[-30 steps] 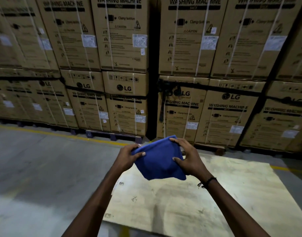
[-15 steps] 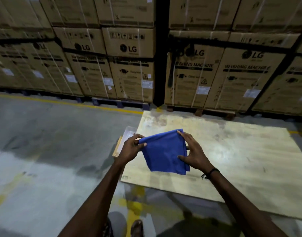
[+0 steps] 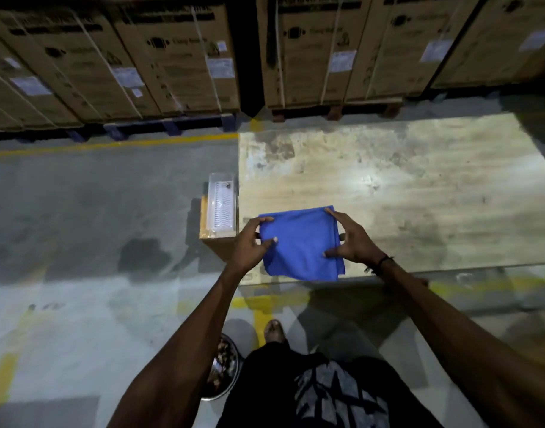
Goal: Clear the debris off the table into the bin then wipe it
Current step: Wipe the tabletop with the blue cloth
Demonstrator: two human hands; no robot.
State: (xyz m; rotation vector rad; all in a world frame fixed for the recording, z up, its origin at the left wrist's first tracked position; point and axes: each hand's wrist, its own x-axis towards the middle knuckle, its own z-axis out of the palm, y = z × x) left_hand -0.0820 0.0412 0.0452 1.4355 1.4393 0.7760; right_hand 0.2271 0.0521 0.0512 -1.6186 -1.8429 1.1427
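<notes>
A folded blue cloth [image 3: 302,242] is held flat over the near left corner of the pale wooden table [image 3: 404,193]. My left hand [image 3: 249,242] pinches its left edge, thumb on top. My right hand [image 3: 351,242] grips its right edge, with the index finger at the far corner and the thumb on the near part. A round metal bin [image 3: 221,369] with debris inside stands on the floor by my left leg, partly hidden by my left arm. The tabletop shows stains but no loose debris.
A cardboard box [image 3: 217,242] with a clear plastic tray [image 3: 220,208] on top stands against the table's left edge. Stacked cartons [image 3: 172,57] on pallets line the far side behind a yellow floor line [image 3: 110,145]. Grey concrete floor lies to the left.
The view has tilted downward, revealing my legs and the bin. Both hands have lowered the cloth toward the table's near left corner, still holding its two sides.
</notes>
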